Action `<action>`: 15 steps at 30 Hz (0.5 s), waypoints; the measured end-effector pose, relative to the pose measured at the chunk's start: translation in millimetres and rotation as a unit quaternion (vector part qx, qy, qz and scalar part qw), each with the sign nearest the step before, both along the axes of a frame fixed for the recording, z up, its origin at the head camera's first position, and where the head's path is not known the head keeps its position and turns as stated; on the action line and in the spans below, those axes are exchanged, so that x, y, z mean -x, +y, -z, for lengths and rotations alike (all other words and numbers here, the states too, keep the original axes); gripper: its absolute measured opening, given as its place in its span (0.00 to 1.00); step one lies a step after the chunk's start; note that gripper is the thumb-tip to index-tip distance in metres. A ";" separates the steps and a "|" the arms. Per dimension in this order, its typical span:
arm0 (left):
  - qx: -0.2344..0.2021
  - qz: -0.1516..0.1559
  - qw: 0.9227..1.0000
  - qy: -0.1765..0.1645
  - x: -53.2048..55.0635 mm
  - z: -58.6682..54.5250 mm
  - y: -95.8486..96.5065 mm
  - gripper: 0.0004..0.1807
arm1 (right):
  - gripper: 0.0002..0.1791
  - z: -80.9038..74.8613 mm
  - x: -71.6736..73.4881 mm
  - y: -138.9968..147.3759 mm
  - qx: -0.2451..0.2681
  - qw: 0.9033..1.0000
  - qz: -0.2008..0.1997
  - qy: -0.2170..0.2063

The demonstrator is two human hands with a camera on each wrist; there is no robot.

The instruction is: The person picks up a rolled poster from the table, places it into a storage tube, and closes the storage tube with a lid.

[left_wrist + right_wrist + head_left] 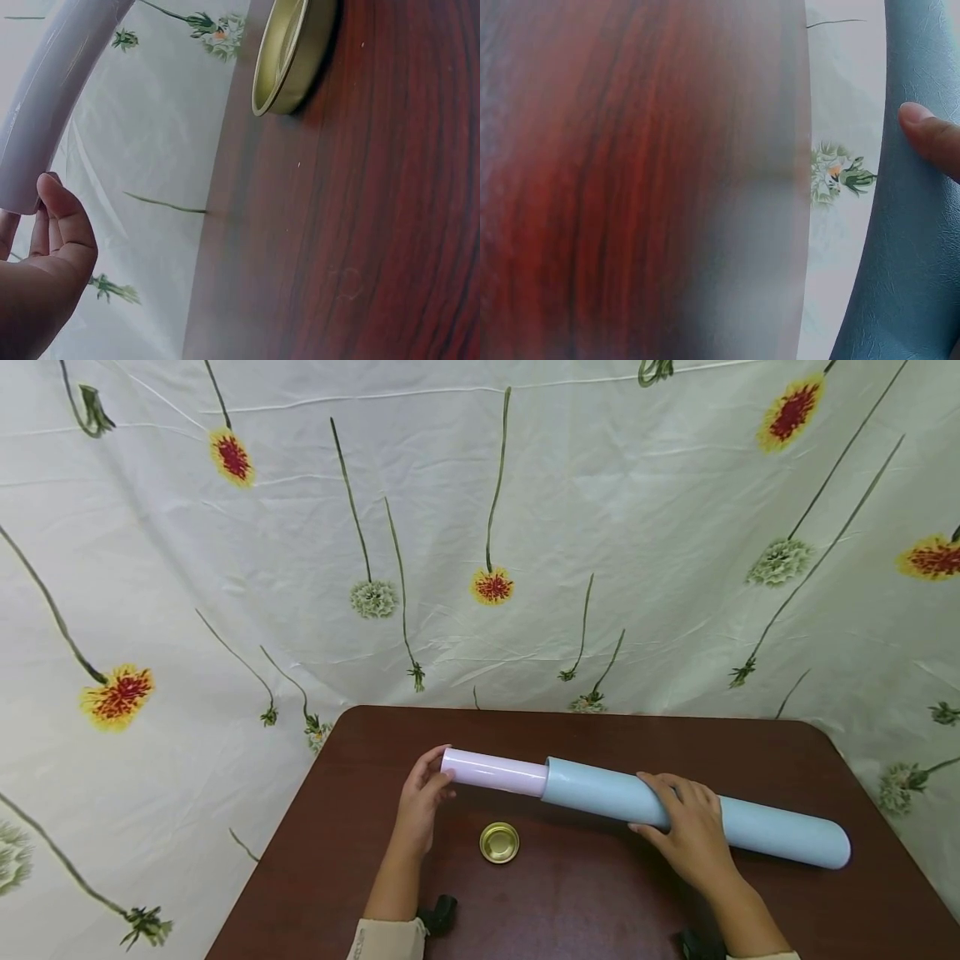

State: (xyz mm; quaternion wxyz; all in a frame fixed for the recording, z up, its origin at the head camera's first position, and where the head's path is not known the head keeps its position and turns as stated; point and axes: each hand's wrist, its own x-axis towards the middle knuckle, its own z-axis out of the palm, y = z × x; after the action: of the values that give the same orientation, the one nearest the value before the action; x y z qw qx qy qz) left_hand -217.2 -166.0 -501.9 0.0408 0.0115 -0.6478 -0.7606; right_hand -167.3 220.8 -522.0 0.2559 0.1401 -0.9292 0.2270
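The left hand [423,797] pinches the free end of a lavender tube [495,772] between thumb and fingers. The right hand [690,831] grips a wider light-blue tube [780,829] around its middle, thumb on the near side, fingers over the top. The lavender tube stands partly out of the blue one's left end, and the two form one long line slanting down to the right above the far half of the desk [562,902]; whether they touch it is hard to tell.

Nearer the person, below the lavender tube, a shallow round gold dish [499,843] sits on the desk. A beige sleeve [386,941] and a black wrist device [444,914] show at the left forearm.

The desk is dark reddish brown with streaked grain, glossy, its far corners rounded. Behind and beside it hangs a creased whitish cloth [637,527], printed with yellow-and-red blooms, pale green-white flower heads and long thin stems.
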 end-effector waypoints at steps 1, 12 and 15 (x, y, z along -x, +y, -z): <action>-0.001 -0.001 1.000 -0.001 0.1 0.0 -0.3 0.26 | 0.48 -0.1 0.1 -0.2 0.000 1.000 -0.001 -0.001; 0.000 0.001 1.000 -0.006 1.4 2.9 -1.9 0.25 | 0.47 -0.8 0.8 -1.8 -0.002 1.000 -0.002 -0.009; 0.000 0.001 1.000 -0.007 1.5 4.1 -1.6 0.25 | 0.47 -0.9 0.9 -2.0 -0.005 1.000 -0.003 -0.006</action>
State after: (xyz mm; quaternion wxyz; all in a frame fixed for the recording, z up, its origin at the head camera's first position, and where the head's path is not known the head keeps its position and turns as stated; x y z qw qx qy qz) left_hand -218.6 -167.6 -506.0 0.0359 0.0163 -0.6483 -0.7604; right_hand -168.2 218.8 -521.1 0.2489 0.1431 -0.9313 0.2241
